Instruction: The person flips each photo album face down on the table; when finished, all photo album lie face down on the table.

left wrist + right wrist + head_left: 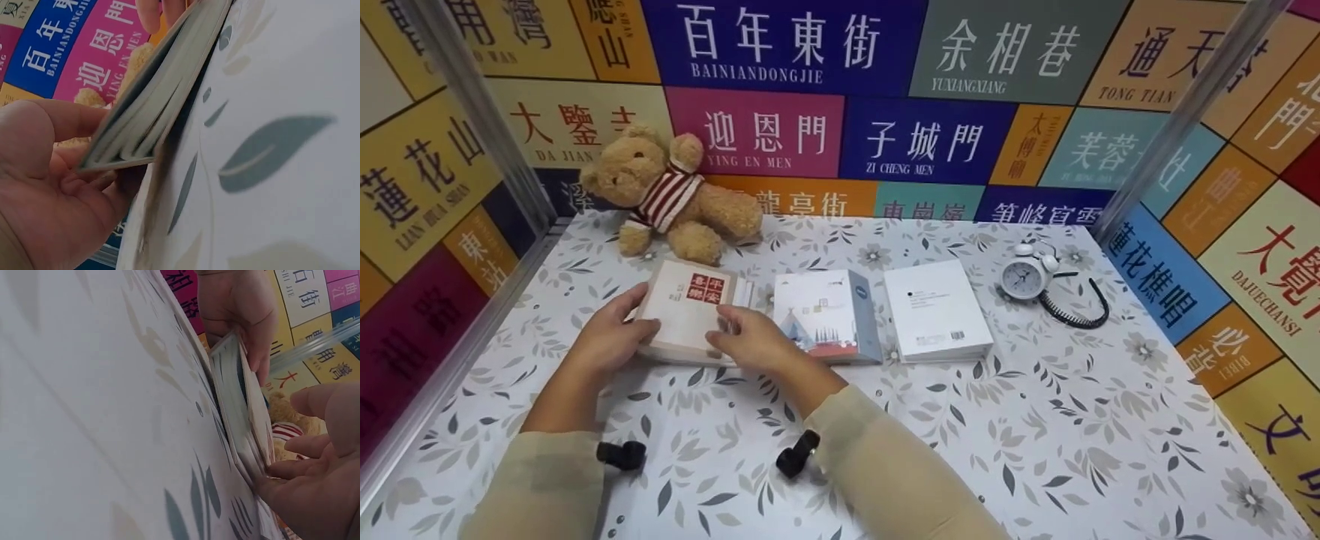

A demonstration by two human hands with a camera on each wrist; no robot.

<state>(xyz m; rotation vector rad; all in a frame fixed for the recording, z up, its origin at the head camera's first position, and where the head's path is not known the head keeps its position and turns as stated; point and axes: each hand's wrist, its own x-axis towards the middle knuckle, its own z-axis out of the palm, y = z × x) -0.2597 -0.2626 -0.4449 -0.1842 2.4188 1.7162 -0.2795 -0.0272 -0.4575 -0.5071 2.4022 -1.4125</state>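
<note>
A thick beige book (679,319) with a red square of characters on its cover lies on the table at the left. My left hand (611,334) grips its left edge, thumb on the cover and fingers at the side. In the left wrist view the book (152,107) shows its pale page edges, slightly fanned, beside the left hand (62,185). At the book's right side is my right hand (757,341), fingers loosely bent and touching the cover and edge. The right wrist view shows the right hand (320,478) with thumb and fingers spread, some touching the book (236,405).
Right of the beige book lie a book with a tent picture (817,311) and a white book (937,311). Farther right stand a white alarm clock (1024,277) and a black headband (1084,319). A teddy bear (675,199) leans behind, against the patterned wall.
</note>
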